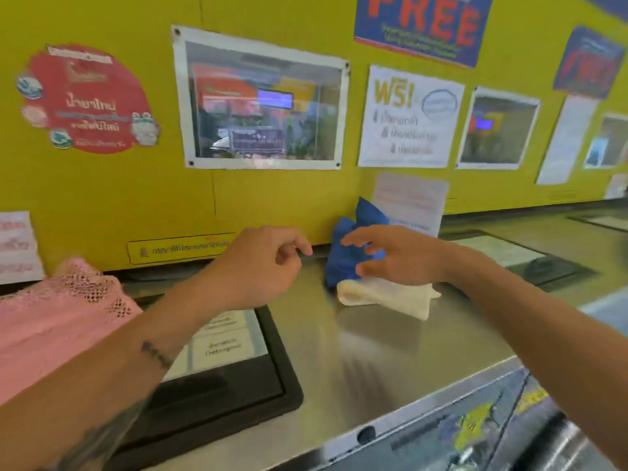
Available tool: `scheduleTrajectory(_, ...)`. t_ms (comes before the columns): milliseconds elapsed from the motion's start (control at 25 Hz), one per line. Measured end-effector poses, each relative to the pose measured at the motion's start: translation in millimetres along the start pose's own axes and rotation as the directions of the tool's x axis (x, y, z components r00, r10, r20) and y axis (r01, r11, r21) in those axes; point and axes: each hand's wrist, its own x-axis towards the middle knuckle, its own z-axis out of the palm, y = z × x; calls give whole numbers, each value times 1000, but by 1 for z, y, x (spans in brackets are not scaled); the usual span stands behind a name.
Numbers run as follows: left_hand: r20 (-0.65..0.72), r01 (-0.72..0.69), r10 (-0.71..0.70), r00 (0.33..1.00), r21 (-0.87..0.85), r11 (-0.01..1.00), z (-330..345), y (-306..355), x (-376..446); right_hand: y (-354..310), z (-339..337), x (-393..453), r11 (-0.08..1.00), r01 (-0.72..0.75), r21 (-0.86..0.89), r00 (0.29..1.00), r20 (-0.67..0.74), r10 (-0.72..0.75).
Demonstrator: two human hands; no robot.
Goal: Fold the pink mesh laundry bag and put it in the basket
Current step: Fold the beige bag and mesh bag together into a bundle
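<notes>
Yellow wall panels with posters back a steel counter [390, 351]. Both hands hover above it, holding nothing: left hand [265, 263] loosely curled, right hand [394, 253] with fingers spread in front of a blue cloth [346, 232] and a cream towel [387, 297]. The pink mesh bag [51, 317] lies crumpled at far left, untouched. Folding appears not yet begun; the next move calls for gripping the bag. No basket is visible.

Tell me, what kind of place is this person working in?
Probably a self-service laundromat. A steel machine top carries a black-framed hatch labelled for detergent, a pink mesh laundry bag lies at the left, and promotional posters cover the yellow wall.
</notes>
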Motion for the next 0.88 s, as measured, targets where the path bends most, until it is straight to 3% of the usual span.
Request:
scheduleTrajectory(120,54,51,-51,997,-12,999,68,10,35,61,-4,-6,998,-62,-16,997,-56,61)
scheduleTrajectory(280,282,10,-79,956,238,971,150,3,65,117,-1,-1,999,-46,-6,996,-71,45)
scheduleTrajectory(320,297,54,-136,945,267,962,160,2,67,127,0,4,999,-24,-23,996,-83,22)
scheduleTrajectory(360,267,111,-190,945,286,952,167,-1,67,134,1,10,998,-3,-69,992,-124,-6)
scheduleTrajectory(440,159,186,-238,958,289,939,173,-1,68,146,4,21,976,3,-219,933,-351,-82)
scheduleTrajectory(560,54,194,-218,974,284,939,173,3,69,158,3,33,960,-148,-240,737,-674,-55)
scheduleTrajectory(640,47,190,-212,976,281,941,175,0,74,164,3,41,950,-228,-212,715,-699,15)
scheduleTrajectory(760,93,235,-253,963,168,957,181,-2,80,177,11,52,961,-231,-150,747,-660,76)
scheduleTrajectory(880,-67,167,-158,985,164,972,175,-5,85,179,9,57,987,-150,62,740,-655,153)
